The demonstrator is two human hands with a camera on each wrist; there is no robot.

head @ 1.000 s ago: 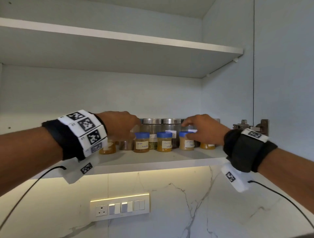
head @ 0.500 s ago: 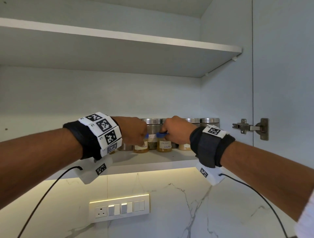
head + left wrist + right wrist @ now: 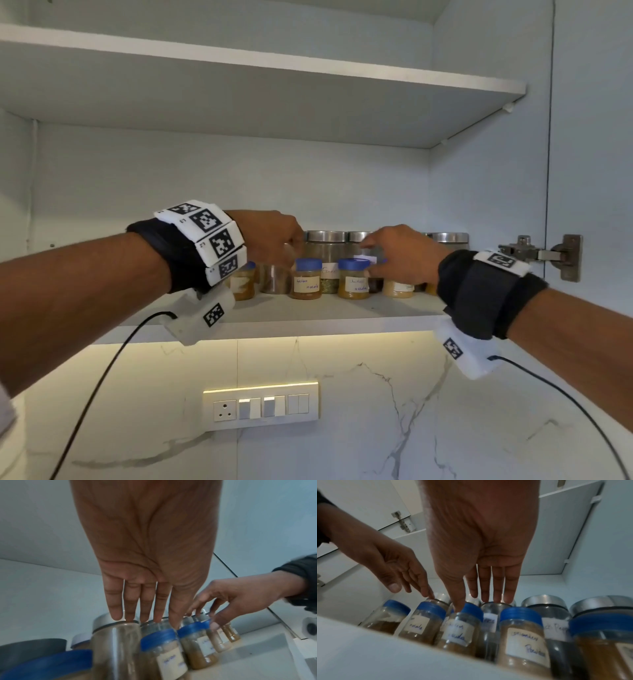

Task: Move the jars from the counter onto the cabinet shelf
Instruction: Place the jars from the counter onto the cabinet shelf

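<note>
Several spice jars stand on the lower cabinet shelf [image 3: 308,317]: small blue-lidded jars [image 3: 307,279] [image 3: 354,277] in front, taller steel-lidded glass jars [image 3: 325,246] behind. My left hand [image 3: 274,236] reaches over the left jars with straight fingers [image 3: 145,608] whose tips hover at a steel-lidded jar [image 3: 115,631] and hold nothing. My right hand [image 3: 387,253] is spread over a blue-lidded jar [image 3: 464,626]. Its thumb touches the blue lid [image 3: 193,627] and its fingers [image 3: 494,588] stay straight.
An upper shelf [image 3: 274,68] hangs close above. The cabinet side wall and a door hinge [image 3: 537,255] stand at the right. Below the shelf are a lit marble backsplash and a switch panel [image 3: 260,406]. A bare strip of shelf runs in front of the jars.
Half a second ago both hands gripped blue lids close together. Now the fingers have straightened, the hands have drawn apart, and two blue-lidded jars stand free between them.
</note>
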